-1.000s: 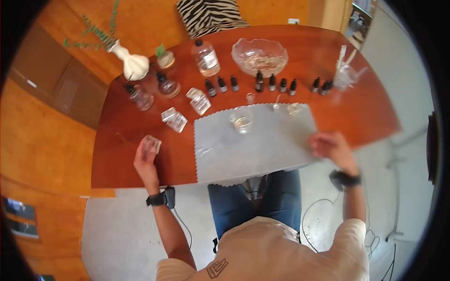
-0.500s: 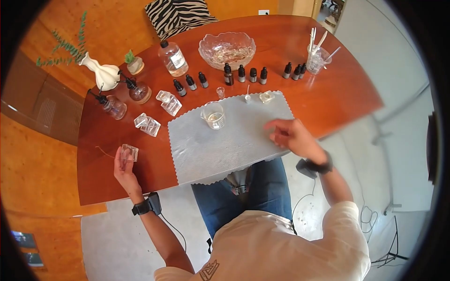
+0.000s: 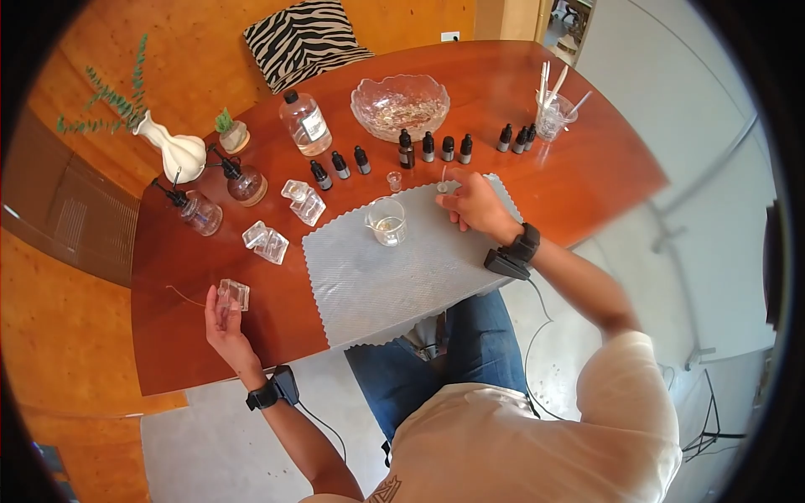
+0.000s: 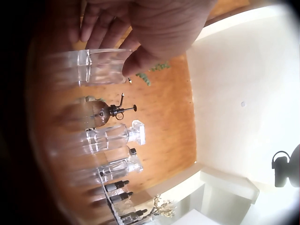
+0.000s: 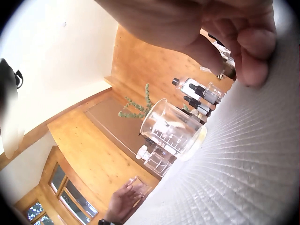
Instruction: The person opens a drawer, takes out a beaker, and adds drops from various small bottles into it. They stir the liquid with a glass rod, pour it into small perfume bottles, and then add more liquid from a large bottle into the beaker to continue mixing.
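We pinch the clear bottle [image 3: 232, 294] w/ left hand [image 3: 220, 318], upright; right hand [image 3: 474, 204] fingers curl by the small funnel [image 3: 442, 186], grip unclear. Lift gently.

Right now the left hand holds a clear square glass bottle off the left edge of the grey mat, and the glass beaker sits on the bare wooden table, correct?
Not quite. The glass beaker stands on the grey mat, not on the bare wooden table; the head view shows it. The rest holds: the left hand holds the clear square glass bottle left of the mat.
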Demonstrator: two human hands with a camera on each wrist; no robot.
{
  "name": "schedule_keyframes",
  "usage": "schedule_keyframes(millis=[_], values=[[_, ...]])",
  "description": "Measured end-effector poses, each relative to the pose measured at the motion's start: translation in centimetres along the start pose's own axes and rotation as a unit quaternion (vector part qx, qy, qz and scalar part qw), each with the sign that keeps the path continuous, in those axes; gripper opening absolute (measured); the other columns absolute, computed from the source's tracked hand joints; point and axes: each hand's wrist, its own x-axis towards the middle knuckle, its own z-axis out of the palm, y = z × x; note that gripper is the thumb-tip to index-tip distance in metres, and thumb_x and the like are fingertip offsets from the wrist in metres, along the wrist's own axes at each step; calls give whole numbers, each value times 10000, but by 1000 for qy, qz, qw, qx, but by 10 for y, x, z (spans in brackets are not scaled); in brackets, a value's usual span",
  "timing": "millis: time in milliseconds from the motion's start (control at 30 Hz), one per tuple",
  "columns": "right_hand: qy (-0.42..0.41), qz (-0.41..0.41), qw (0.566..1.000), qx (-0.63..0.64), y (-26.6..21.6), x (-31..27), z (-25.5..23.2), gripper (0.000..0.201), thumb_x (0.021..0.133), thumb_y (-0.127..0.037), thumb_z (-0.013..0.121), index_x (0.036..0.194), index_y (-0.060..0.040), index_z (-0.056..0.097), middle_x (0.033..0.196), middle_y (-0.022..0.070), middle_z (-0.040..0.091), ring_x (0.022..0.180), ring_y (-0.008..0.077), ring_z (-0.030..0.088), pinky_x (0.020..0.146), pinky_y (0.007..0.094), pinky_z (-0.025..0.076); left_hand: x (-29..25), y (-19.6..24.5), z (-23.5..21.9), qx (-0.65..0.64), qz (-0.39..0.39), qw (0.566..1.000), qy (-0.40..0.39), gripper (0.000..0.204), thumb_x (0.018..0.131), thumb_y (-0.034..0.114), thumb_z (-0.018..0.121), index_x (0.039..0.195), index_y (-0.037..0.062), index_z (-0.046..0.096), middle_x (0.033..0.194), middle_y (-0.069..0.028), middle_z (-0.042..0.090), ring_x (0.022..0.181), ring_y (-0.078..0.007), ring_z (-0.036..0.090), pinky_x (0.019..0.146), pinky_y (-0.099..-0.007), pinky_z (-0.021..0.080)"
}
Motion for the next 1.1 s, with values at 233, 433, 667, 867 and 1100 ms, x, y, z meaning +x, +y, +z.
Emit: schedule_keyframes(millis=[233,433,667,867,1100], values=[[45,-89,995,29,37,14,8,121,986,-140,612,990,-24,647,590,18,570,483,108,546,427,284,430,0,0,-1,-27,7,1000,-10,501,968,20,670,1454,-6,553,1293,-143,692,1154,-210,671,1009,-317,517],[35,-114,993,11,-25,-13,-12,176,1045,-198,592,1042,-31,646,765,43,663,599,92,605,498,244,427,3,-8,-6,-7,-11,1000,20,510,928,19,722,1419,0,586,1233,-136,727,1118,-195,689,991,-323,528],[-66,-174,980,66,-135,-53,26,220,1024,-204,662,1083,7,653,827,68,686,639,113,632,551,230,453,6,-12,-6,-10,-6,1000,21,476,912,23,732,1373,-9,616,1164,-148,751,1062,-206,723,951,-327,547],[-203,-194,959,-41,-192,-43,90,236,977,-238,700,974,-2,717,796,69,695,648,146,656,543,276,472,6,-14,-6,-5,-2,1000,26,458,907,22,724,1352,-22,626,1144,-162,762,1041,-211,739,923,-331,559],[-371,-211,903,-54,-232,2,154,132,927,-93,703,1029,-12,687,859,70,705,671,112,649,570,242,522,6,-15,-8,34,-11,999,13,459,915,24,710,1367,-8,634,1215,-139,742,1104,-202,708,982,-313,534]])
